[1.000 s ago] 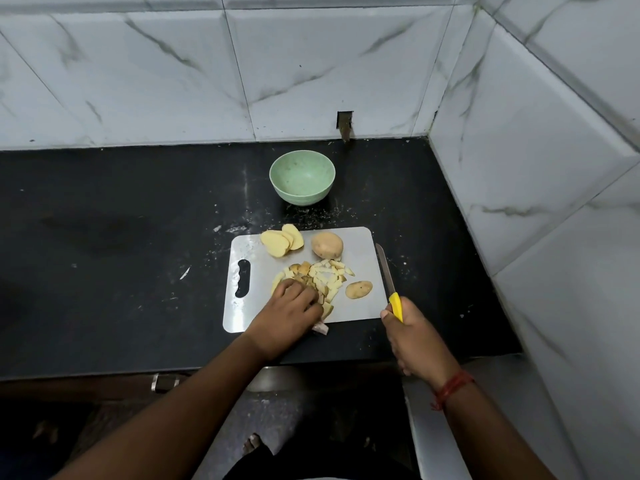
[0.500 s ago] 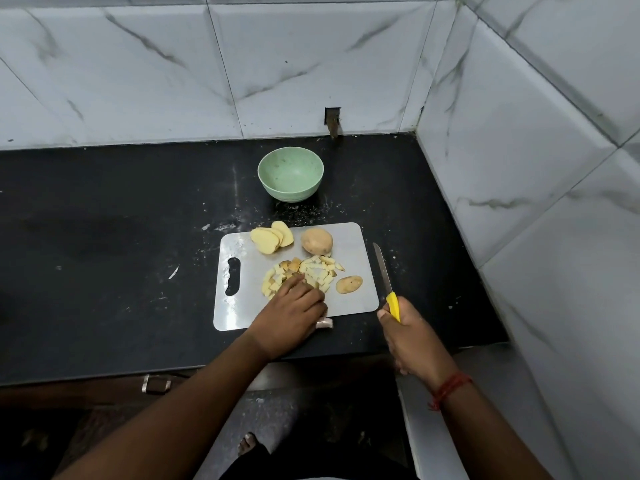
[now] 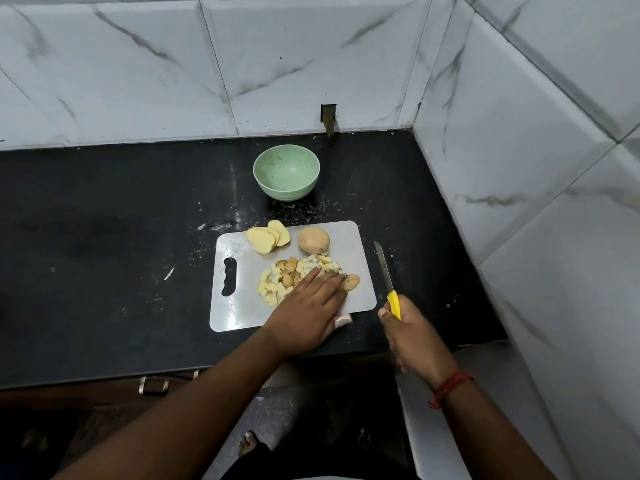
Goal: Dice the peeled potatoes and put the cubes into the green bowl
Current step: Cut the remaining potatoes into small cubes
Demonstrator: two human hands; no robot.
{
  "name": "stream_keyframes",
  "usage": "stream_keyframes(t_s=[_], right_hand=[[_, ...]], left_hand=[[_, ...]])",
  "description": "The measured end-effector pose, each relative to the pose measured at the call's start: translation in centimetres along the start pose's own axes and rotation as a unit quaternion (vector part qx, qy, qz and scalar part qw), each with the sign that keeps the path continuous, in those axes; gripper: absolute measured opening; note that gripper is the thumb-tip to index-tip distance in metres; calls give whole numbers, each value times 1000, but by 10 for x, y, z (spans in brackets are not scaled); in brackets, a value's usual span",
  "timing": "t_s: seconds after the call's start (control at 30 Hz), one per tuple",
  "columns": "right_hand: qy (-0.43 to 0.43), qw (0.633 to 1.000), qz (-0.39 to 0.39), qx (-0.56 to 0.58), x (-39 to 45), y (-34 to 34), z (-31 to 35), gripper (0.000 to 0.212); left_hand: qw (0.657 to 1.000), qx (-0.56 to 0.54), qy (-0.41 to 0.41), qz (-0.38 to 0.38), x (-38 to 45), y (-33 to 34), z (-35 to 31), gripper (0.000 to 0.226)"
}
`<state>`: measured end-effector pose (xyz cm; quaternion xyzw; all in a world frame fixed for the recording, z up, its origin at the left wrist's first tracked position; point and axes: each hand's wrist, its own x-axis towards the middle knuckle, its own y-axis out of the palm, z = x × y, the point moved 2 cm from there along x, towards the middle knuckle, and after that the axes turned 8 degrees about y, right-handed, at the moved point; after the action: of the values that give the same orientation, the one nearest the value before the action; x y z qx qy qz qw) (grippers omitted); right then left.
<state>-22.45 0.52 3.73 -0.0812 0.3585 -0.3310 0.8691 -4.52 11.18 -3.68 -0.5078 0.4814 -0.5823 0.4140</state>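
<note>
The left hand (image 3: 304, 306) was curled over the potato cubes (image 3: 294, 275) a moment ago. Now its fingers lie flat and straight, spread over the right side of the pile and reaching to a small end piece (image 3: 352, 281). The right hand (image 3: 412, 337) has not moved much; it still grips the yellow handle of the knife (image 3: 388, 278), whose blade points away, just right of the cutting board (image 3: 235, 306).

On the board, from left to right, lie potato slices (image 3: 266, 237), the cubes, and a whole potato (image 3: 313, 240) at the back. The green bowl (image 3: 286, 172) sits on the dark surface (image 3: 104, 254) behind the board. Nothing is in it.
</note>
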Motion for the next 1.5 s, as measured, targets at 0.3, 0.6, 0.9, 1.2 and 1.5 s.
stream_keyframes(t_s=[0.3, 0.6, 0.9, 1.2, 1.5], right_hand=[[5, 1000, 3, 22, 6, -2, -3, 12], [4, 999, 12, 33, 14, 2, -2, 18], [1, 1000, 6, 19, 16, -4, 3, 21], [-1, 999, 8, 35, 25, 0, 11, 17], [20, 1000, 12, 13, 34, 8, 13, 13]], left_hand=[[999, 0, -37, 21, 20, 13, -15, 67], [995, 13, -8, 95, 43, 21, 27, 68], [989, -11, -89, 118, 27, 21, 39, 77], [999, 3, 41, -9, 27, 4, 13, 56], [999, 13, -28, 34, 23, 17, 21, 64]])
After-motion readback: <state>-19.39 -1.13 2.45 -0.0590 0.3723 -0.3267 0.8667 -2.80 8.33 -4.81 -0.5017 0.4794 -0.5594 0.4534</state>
